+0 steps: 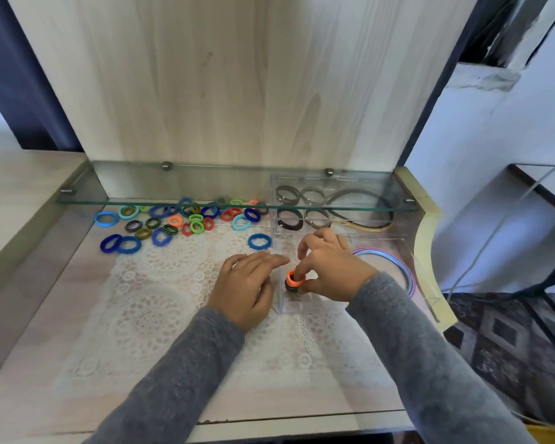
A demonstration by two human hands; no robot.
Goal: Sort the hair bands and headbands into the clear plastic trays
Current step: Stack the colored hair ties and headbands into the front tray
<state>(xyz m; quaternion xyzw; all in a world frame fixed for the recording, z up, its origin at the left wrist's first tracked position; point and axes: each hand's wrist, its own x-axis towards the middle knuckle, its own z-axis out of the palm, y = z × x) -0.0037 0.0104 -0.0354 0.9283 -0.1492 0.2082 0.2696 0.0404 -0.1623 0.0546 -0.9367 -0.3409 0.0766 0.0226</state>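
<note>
My right hand (329, 267) pinches an orange hair band (293, 277) on top of a small stack of bands, inside a clear plastic tray (302, 307) at the table's right. Beside that tray, my left hand (247, 286) rests on the lace cloth with fingers relaxed, holding nothing. Several loose hair bands (180, 221) in blue, green, orange and red lie scattered at the back left; one blue band (259, 241) lies apart, nearer the trays. A second clear tray (334, 230) behind holds dark bands and headbands. Pastel headbands (404, 270) curve at the right.
A glass shelf (237, 205) spans the back above the loose bands and the rear tray. A white lace cloth (161, 299) covers the wooden table. The table's right edge (430, 251) drops to a patterned floor.
</note>
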